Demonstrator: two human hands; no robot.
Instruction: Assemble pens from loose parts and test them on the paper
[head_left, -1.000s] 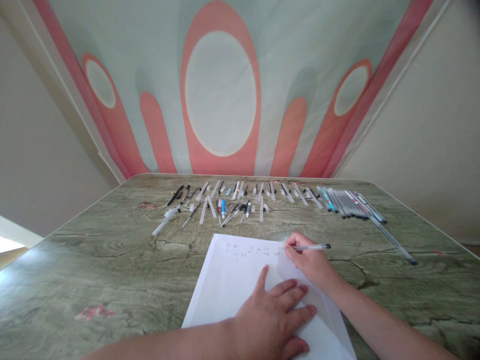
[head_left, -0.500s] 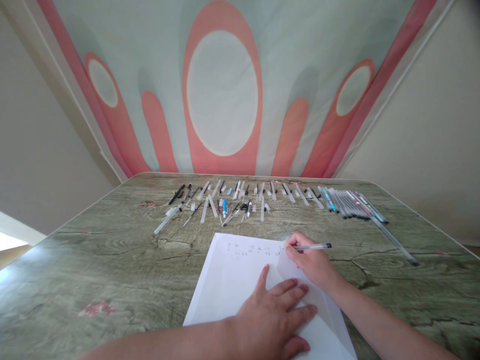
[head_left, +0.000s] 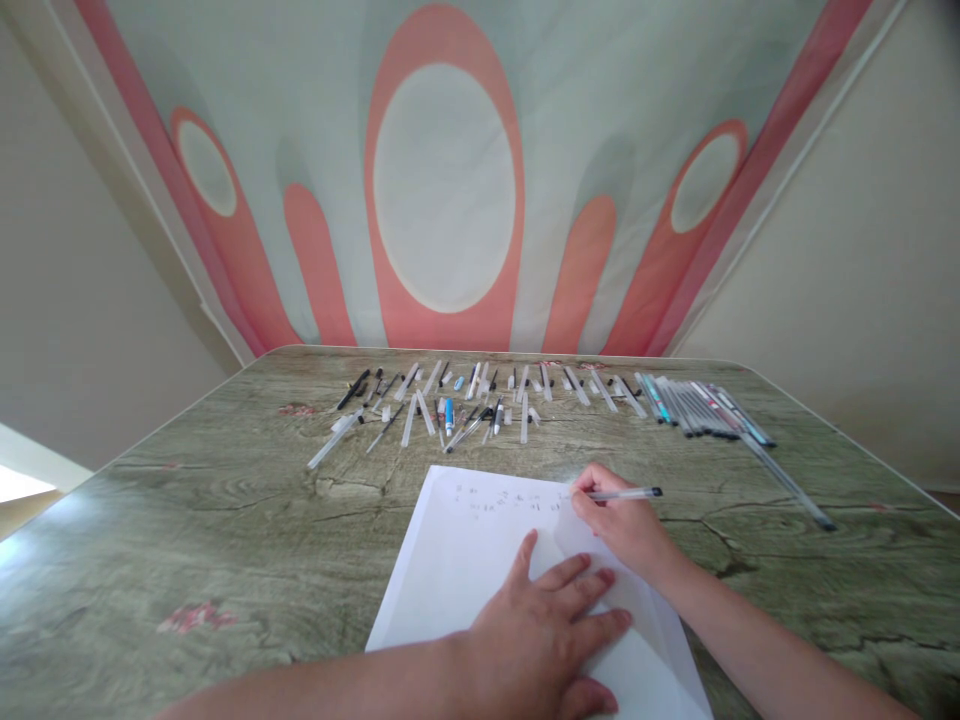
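A white sheet of paper (head_left: 442, 570) lies on the table in front of me, with rows of small dark handwriting near its top edge. My left hand (head_left: 551, 635) rests flat on the sheet, fingers spread, pressing on its lower middle. Closed around a clear pen (head_left: 626, 493) with a black end, my right hand (head_left: 619, 520) sits at the paper's upper right. The pen leans to the right, and its tip is hidden behind the fingers by the end of the writing.
Behind the paper, several pen parts (head_left: 409, 420), clear barrels and caps, lie scattered in two rows, among them a blue-and-white piece (head_left: 449, 416). A row of pens (head_left: 690, 408) lies at the right, with one long pen (head_left: 787, 480) pointing toward me. The wood-patterned table (head_left: 225, 520) meets a printed backdrop.
Almost nothing differs. My left hand has shifted very slightly on the paper; my right hand keeps the pen at the same spot.
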